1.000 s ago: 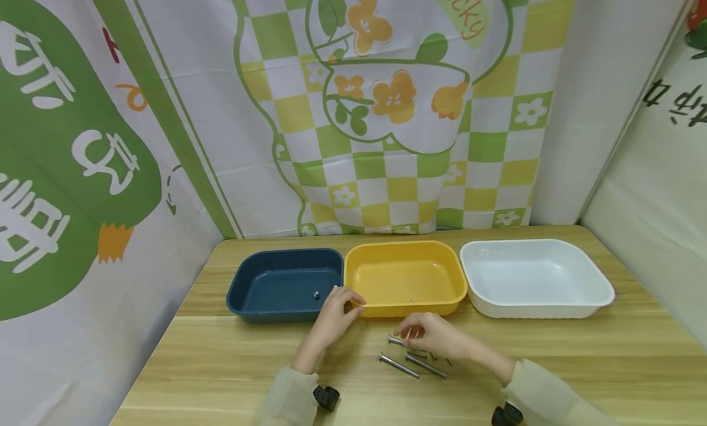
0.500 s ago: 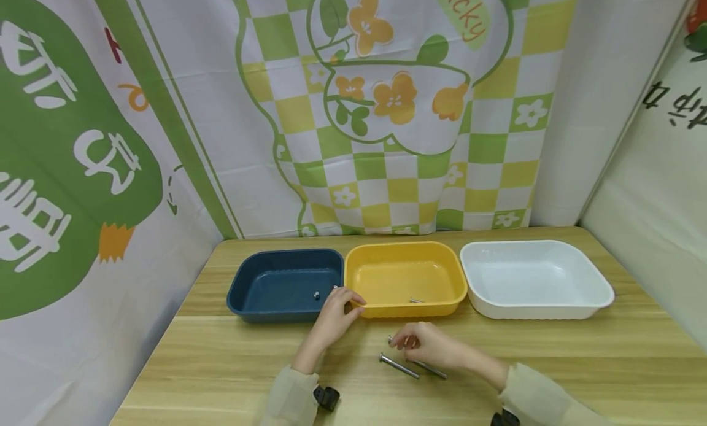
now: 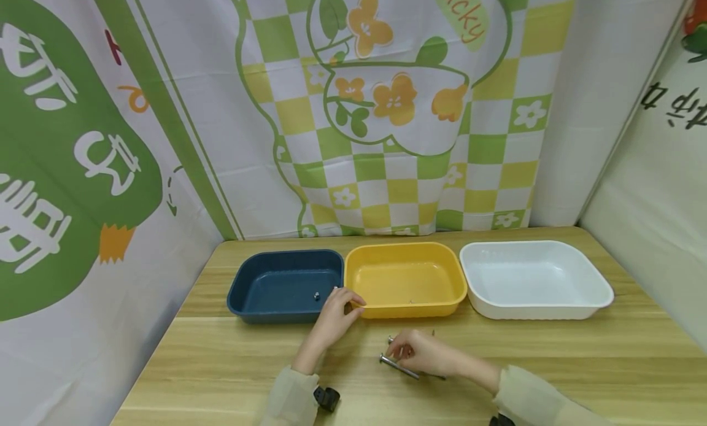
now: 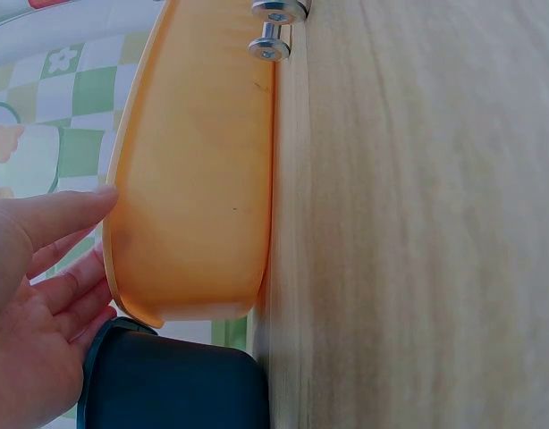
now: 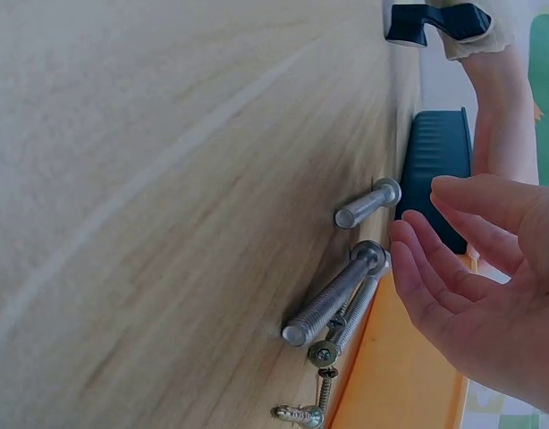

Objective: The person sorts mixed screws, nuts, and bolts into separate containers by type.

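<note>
My left hand touches the front left corner of the yellow tray, thumb outside the rim and fingers behind it, beside the dark blue tray. Just above the loose hardware hovers my right hand, with nothing between its thumb and fingers in the right wrist view. Nearest to it are long metal bolts, one bolt lying to the front and another bolt beside it. A third bolt and several small screws lie alongside, partly hidden by the hand in the head view.
The dark blue tray holds a small metal nut. A white tray stands at the right of the row. A speck of metal shows behind the yellow tray's front rim. Printed curtains rise behind the wooden table.
My right hand has moved left and towards me over the bolts. A small screw seen in the yellow tray half a second ago is now mostly behind its rim. My left hand stays put.
</note>
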Demonstrator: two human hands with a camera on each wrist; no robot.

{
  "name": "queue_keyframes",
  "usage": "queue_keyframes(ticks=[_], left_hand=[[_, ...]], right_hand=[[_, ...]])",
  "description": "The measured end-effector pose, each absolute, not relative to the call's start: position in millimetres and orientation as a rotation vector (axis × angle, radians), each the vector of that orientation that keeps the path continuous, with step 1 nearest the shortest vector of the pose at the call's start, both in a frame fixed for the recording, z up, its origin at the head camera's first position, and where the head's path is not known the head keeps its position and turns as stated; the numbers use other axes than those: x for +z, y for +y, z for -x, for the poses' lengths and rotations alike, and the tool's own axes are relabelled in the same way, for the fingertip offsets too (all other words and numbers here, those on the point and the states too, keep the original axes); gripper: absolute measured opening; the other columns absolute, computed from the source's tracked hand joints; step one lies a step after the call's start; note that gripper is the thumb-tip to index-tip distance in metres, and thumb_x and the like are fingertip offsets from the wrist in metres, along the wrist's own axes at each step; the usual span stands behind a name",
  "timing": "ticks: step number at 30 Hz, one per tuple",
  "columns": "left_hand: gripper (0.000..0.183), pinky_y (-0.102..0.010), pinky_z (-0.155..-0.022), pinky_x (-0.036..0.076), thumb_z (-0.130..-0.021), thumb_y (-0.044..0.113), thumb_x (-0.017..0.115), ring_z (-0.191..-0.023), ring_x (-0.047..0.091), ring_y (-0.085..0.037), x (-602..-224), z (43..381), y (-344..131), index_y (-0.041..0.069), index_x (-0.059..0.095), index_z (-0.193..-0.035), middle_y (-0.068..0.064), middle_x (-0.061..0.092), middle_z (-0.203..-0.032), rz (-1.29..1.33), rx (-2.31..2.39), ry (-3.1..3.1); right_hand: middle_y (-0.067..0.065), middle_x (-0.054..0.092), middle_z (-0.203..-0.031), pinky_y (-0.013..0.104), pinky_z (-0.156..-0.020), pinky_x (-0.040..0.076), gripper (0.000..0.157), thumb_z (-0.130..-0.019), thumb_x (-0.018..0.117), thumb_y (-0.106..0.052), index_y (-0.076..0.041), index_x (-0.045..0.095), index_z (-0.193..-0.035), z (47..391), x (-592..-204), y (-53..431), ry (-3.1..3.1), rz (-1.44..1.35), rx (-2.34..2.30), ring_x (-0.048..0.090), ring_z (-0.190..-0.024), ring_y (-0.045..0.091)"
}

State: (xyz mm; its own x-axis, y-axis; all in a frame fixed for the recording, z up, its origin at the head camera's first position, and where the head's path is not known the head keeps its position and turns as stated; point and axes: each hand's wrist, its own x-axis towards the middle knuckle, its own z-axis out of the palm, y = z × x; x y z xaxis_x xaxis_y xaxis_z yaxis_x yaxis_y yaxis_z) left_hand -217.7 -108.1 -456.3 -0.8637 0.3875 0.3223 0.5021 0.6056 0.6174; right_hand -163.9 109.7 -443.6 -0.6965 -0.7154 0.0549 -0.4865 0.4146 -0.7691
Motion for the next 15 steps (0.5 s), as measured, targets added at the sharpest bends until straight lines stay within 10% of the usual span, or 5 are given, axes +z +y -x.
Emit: queue_keyframes(ticks=[15], left_hand=[[0.006, -0.046, -0.105, 0.017, -0.082, 0.012, 0.062, -0.09, 0.053, -0.018, -455.2, 217.1, -107.7, 0.011, 0.063, -0.088, 0.0, 0.058, -0.089, 0.759, -1.123, -2.657]], right_hand=[[-0.002, 0.056, -0.083, 0.015, -0.059, 0.044, 0.019, -0.075, 0.061, 0.005, -0.002, 0.065, -0.092, 159.8, -447.0, 103.2, 2.468, 1.003, -0.997, 0.049, -0.068, 0.0]])
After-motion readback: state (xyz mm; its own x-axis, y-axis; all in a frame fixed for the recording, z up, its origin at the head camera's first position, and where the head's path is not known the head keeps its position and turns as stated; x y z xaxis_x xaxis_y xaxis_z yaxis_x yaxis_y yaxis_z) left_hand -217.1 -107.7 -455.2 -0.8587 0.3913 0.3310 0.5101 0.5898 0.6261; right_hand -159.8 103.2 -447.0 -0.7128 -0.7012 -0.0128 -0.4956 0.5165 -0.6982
